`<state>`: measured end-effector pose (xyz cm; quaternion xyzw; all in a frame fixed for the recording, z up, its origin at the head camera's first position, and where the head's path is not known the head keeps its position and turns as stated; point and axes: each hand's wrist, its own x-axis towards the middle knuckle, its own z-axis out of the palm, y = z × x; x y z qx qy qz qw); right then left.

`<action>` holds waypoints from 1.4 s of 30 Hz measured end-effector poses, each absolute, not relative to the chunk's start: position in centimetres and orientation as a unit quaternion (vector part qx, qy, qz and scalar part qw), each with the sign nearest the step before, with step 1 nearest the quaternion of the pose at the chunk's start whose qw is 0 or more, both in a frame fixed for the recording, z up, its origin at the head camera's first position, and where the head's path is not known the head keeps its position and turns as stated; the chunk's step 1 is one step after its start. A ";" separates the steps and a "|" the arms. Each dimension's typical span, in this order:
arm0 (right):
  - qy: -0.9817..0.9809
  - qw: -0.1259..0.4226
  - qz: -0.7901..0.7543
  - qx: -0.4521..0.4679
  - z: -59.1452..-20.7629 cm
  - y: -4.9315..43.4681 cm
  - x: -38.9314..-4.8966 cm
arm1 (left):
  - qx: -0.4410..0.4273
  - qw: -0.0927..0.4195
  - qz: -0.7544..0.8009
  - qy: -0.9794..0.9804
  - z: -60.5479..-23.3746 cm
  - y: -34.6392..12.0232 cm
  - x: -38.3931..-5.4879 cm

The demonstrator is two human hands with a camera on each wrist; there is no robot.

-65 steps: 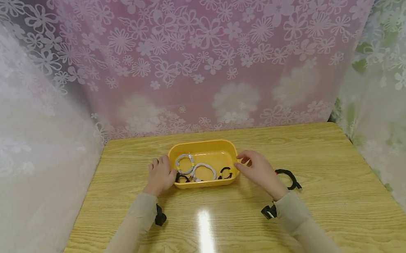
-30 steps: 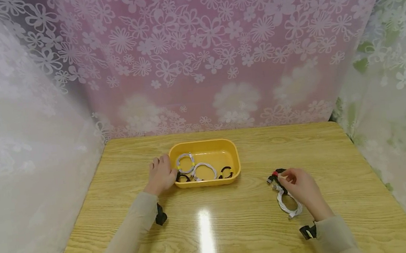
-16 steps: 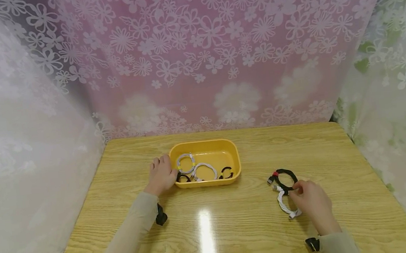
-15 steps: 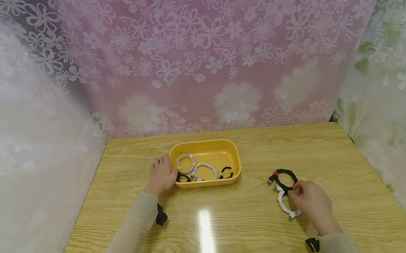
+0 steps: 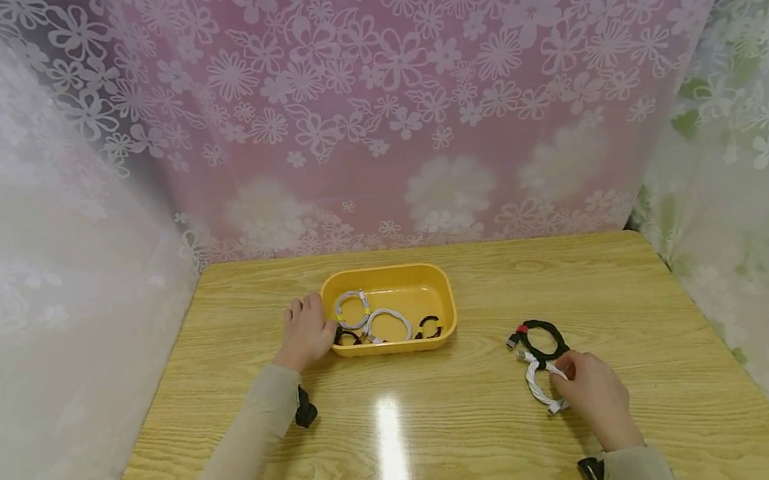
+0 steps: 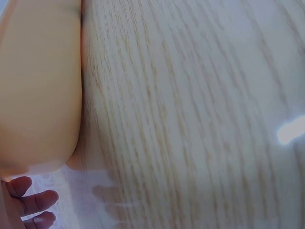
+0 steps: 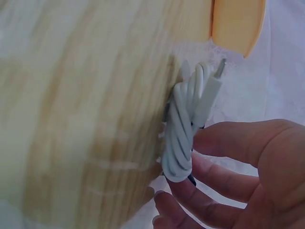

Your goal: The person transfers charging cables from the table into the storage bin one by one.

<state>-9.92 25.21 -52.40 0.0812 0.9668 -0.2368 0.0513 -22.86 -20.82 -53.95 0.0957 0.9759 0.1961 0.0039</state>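
Two hands at work over a wood-grained desk, seen in the head view and both wrist views. The right hand, right of and below centre, grasps a coiled white cable between thumb and fingers; in the right wrist view the coil appears edge-on near the middle of the frame, the thumb against its right side and a pale plug pointing to the upper right. A black tie binds the top of this coil. Directly above it, touching or nearly so, lies a coiled black cable with a red tie at its upper left.

The left hand, left of centre, touches the left end of a yellow box, its thumb at the lower left corner; whether it grips the wall cannot be told. In the left wrist view, its separated fingers show at the lower left.

The box stands at the centre of the head view. Inside are a greyish-white coil at upper left, a white coil near the lower middle, and dark coils at lower left and lower right.
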 end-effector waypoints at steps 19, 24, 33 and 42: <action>0.950 0.040 -0.301 0.072 -52.7 25.2 -9.9 | 0.095 0.003 0.203 0.975 -53.7 -20.7 -22.7; 0.945 0.040 -0.319 0.062 -52.7 25.0 -10.0 | 0.093 0.004 0.200 0.975 -53.8 -20.7 -22.7; 0.940 0.051 -0.332 0.062 -52.6 24.3 -10.0 | 0.093 0.007 0.200 0.975 -53.6 -20.7 -22.6; 0.934 0.053 -0.349 0.059 -52.3 23.6 -10.0 | 0.089 0.008 0.203 0.975 -53.7 -20.7 -22.7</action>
